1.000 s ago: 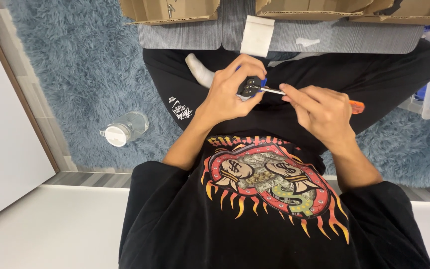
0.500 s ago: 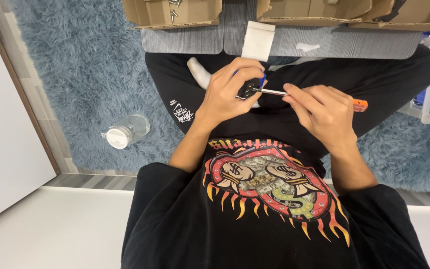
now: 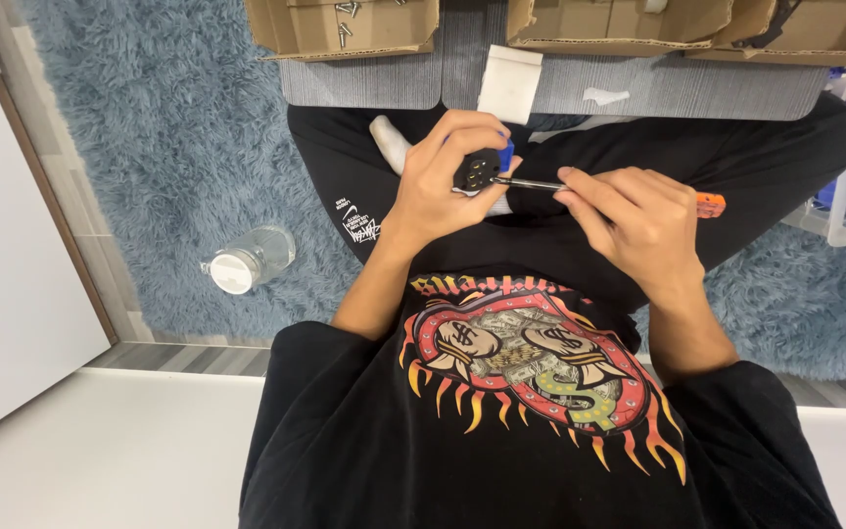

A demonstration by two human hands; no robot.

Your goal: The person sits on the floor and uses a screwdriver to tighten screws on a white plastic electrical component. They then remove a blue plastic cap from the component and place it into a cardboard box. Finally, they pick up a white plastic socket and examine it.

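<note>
Seen from above: seated cross-legged on a shaggy blue rug (image 3: 149,127), black trousers, black shirt with a flame print. Left hand (image 3: 443,181) curled closed around a small black part (image 3: 477,171), held over the lap, just in front of the chest and near the middle of the scene. Right hand (image 3: 638,220) closed around a screwdriver (image 3: 531,183), fingers pinching the thin metal shaft, orange handle end poking out to the right past the knuckles. Tip pressed against the side of the part facing right.

To do this step well, judging from the grip: keep the shaft in line with the screw, push lightly inward while turning, hold the part steady with thumb and forefinger so nothing slips. Better to turn slowly with the fingertips, given such a slim tool. Worth holding the work low over the lap, so a dropped screw lands on cloth rather than in the deep pile of the rug.

The part: small, dark, blocky, with pale round spots on the exposed face and a bit of blue showing at its far edge; mostly hidden by fingers, finer detail too small to tell.

Elsewhere: clear plastic jar with white lid (image 3: 247,263) lying on the rug to the left; open cardboard boxes (image 3: 345,27) on grey mats at the far side, loose screws in one.
</note>
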